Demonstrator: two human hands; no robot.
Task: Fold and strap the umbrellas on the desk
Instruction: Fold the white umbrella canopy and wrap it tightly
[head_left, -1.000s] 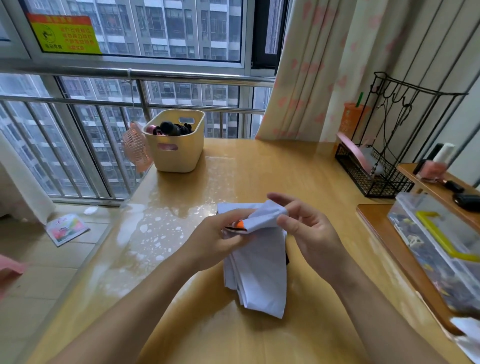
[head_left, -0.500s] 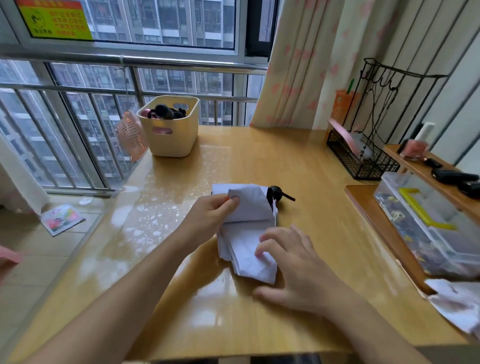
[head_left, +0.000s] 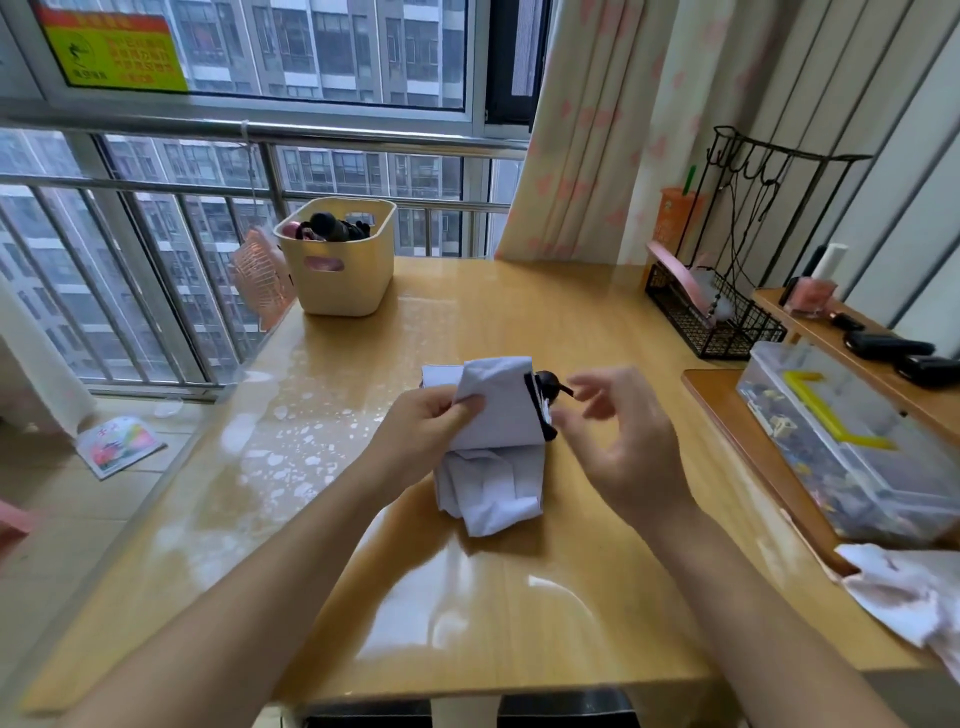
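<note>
A folded white umbrella (head_left: 493, 467) lies on the wooden desk (head_left: 519, 597) in the middle of the view, its black handle (head_left: 548, 387) pointing away from me. My left hand (head_left: 421, 431) grips the upper fold of the white fabric from the left. My right hand (head_left: 623, 441) hovers just right of the umbrella with its fingers loosely curled, blurred, beside the black-edged strap (head_left: 537, 410). I cannot tell whether its fingertips touch the strap.
A cream basket (head_left: 337, 260) with dark items stands at the back left beside a pink fan (head_left: 260, 275). A black wire rack (head_left: 717, 312), a clear plastic box (head_left: 857, 441) and a raised wooden shelf (head_left: 852, 332) line the right side. White cloth (head_left: 909, 597) lies at the near right.
My right hand has lifted off the lower fabric and moved up beside the handle and strap. My left hand has rolled the upper fold further over the bundle.
</note>
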